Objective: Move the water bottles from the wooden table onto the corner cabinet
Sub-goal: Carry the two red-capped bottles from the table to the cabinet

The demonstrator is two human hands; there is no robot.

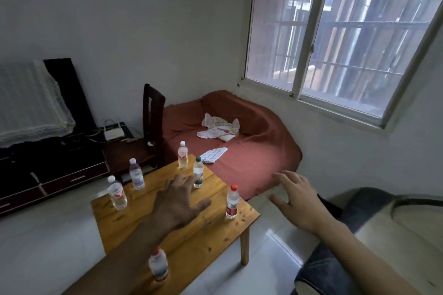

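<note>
Several clear water bottles stand upright on the wooden table (pixel 211 230). A white-capped bottle (pixel 183 155) is at the far corner, a green-capped bottle (pixel 198 172) beside it, a red-capped bottle (pixel 232 201) at the right edge. Two more white-capped ones (pixel 136 174) (pixel 117 193) stand on the left side, and another red-capped bottle (pixel 158 264) is nearest me. My left hand (pixel 178 201) hovers over the table, fingers spread, just short of the green-capped bottle. My right hand (pixel 296 196) is stretched out open past the table's right edge, holding nothing.
A dark low cabinet (pixel 55 170) with drawers stands at the left, bearing a lace-covered screen (pixel 28 100) and a router (pixel 113 132). A dark wooden chair (pixel 143 141) sits behind the table. A red-covered sofa (pixel 251 151) with cloths fills the corner under the window. A grey sofa (pixel 374 227) is at my right.
</note>
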